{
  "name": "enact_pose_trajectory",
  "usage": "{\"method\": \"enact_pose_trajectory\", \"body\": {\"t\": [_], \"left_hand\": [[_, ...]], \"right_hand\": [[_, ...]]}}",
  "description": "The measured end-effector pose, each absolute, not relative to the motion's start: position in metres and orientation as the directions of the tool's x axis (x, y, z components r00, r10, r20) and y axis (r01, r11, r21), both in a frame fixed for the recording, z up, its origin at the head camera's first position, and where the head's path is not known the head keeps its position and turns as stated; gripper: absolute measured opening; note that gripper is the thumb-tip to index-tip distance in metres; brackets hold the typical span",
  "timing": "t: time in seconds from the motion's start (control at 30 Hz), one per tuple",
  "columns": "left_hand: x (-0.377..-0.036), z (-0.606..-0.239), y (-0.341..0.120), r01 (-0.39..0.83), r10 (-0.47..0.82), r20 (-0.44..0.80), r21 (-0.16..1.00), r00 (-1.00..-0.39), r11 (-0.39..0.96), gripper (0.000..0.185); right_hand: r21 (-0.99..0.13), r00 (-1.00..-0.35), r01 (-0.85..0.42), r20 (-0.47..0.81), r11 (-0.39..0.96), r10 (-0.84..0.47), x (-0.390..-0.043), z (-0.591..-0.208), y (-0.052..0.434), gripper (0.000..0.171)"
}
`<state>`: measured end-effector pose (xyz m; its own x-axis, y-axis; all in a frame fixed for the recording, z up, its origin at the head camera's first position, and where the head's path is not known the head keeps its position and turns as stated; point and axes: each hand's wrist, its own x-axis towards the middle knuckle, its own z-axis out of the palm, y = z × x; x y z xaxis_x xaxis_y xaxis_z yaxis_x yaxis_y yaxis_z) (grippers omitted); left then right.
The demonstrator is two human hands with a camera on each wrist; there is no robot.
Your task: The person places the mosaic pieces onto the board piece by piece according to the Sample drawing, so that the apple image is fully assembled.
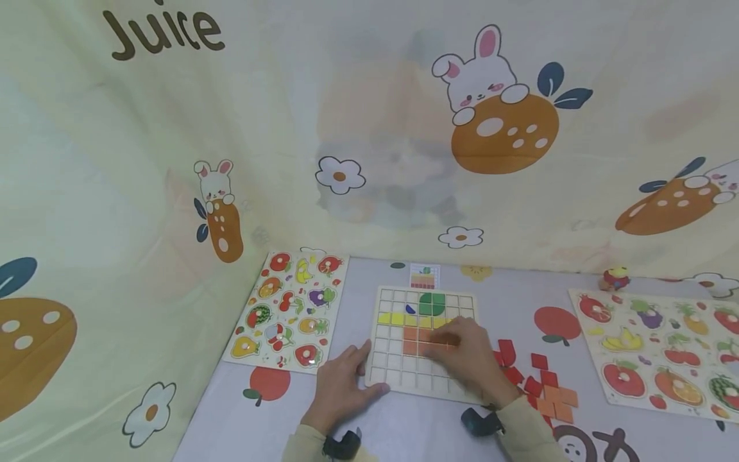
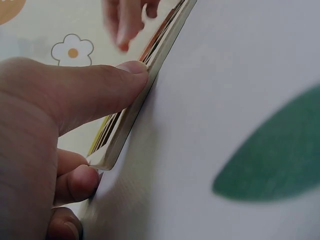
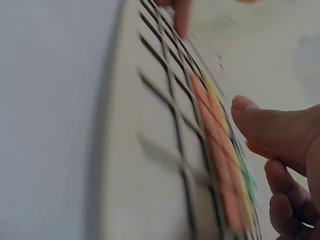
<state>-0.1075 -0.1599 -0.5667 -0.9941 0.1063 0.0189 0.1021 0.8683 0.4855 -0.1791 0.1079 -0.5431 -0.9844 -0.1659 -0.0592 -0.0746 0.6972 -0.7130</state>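
Pale wooden grid board (image 1: 424, 340) lies at lower centre of the head view, flat on the white printed surface (image 1: 462, 430). Its upper rows carry green, yellow and orange square tiles (image 1: 411, 333); the lower rows are unfilled.

Left hand (image 1: 340, 385) rests at the board's lower left corner. In the left wrist view the thumb (image 2: 100, 90) presses the board's edge (image 2: 150, 65), with the other fingers curled below it; it steadies the board and pinches nothing loose.

Right hand (image 1: 470, 359) lies over the board's middle right, fingers bent down toward the orange cells. Whether a tile sits under the fingertips cannot be told (the right wrist view is blurred).

Loose red and orange square tiles (image 1: 543, 385) lie in a heap just right of the board. A small pattern card (image 1: 424, 276) stands above it; fruit peg puzzles (image 1: 288, 311) lie at left and right.

Judgement: good placement calls for keeping the left thumb braced, squaring each tile over its cell, then pressing flat, checking the card.
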Motion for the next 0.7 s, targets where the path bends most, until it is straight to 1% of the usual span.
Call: {"method": "enact_pose_trajectory", "body": {"t": [0.13, 0.17, 0.3, 0.47, 0.6, 0.7], "left_hand": [[-0.108, -0.567, -0.159, 0.107, 0.105, 0.033, 0.489, -0.994, 0.866, 0.089], [-0.108, -0.566, -0.160, 0.103, 0.102, 0.029, 0.487, -0.994, 0.867, 0.089], [-0.108, -0.564, -0.159, 0.090, 0.093, 0.019, 0.489, -0.995, 0.867, 0.089], [-0.107, -0.563, -0.158, 0.097, 0.097, 0.025, 0.493, -0.995, 0.864, 0.089], [-0.107, -0.564, -0.158, 0.100, 0.098, 0.029, 0.492, -0.995, 0.865, 0.089], [-0.107, -0.565, -0.158, 0.091, 0.089, 0.028, 0.487, -0.996, 0.868, 0.089]], "right_hand": [[-0.636, -0.990, -0.110, 0.004, 0.764, -0.139, -0.179, -0.536, 0.153, 0.043], [-0.618, -0.991, -0.108, 0.001, 0.778, -0.137, -0.178, -0.534, 0.166, 0.045], [-0.576, -0.987, -0.097, -0.052, 0.812, -0.155, -0.169, -0.527, 0.219, 0.057], [-0.501, -0.975, -0.088, -0.135, 0.861, -0.178, -0.155, -0.525, 0.275, 0.065], [-0.452, -0.961, -0.038, -0.227, 0.891, -0.156, -0.143, -0.529, 0.300, 0.075], [-0.450, -0.955, -0.007, -0.263, 0.893, -0.140, -0.135, -0.537, 0.308, 0.080]]}}
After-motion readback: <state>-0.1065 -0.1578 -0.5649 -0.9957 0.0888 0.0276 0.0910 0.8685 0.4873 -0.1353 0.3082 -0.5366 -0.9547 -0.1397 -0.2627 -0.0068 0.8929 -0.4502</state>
